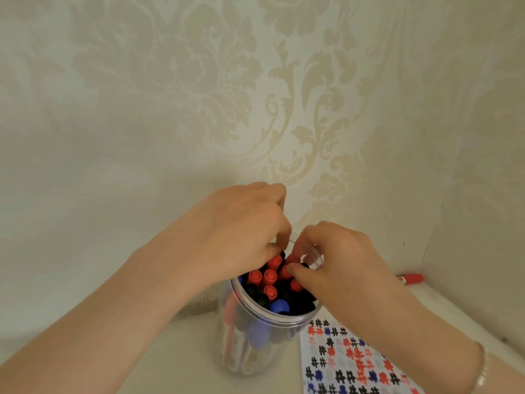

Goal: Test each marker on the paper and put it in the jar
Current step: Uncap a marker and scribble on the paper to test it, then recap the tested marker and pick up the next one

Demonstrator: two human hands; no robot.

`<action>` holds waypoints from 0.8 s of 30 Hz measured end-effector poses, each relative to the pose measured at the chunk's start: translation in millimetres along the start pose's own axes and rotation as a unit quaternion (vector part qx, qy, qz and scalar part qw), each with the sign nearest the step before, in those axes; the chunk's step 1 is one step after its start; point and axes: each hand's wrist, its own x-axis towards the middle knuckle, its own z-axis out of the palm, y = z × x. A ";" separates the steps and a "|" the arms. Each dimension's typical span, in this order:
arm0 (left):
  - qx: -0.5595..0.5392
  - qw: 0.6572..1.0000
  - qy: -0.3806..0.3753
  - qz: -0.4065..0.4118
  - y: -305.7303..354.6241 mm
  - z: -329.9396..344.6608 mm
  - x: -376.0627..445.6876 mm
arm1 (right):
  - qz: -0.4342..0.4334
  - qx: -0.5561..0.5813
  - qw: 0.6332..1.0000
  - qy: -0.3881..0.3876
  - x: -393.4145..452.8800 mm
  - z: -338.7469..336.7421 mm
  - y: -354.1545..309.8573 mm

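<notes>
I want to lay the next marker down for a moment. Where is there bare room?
Bare tabletop lies left of the jar, under the left forearm. Right of the jar it is crowded: the test paper, with a red marker beyond.

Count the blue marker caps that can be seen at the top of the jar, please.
2. One blue cap is at the near rim of the jar; a sliver of another shows at the left rim. The hands may hide more.

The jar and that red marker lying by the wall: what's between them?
In the head view, the right hand and its wrist cross between the jar and the red marker; the tabletop below is hidden.
</notes>
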 end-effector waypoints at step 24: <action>-0.180 0.975 -0.041 -0.125 -0.7 29.8 38.6 | 0.156 -0.072 0.984 -0.042 13.7 22.7 153.9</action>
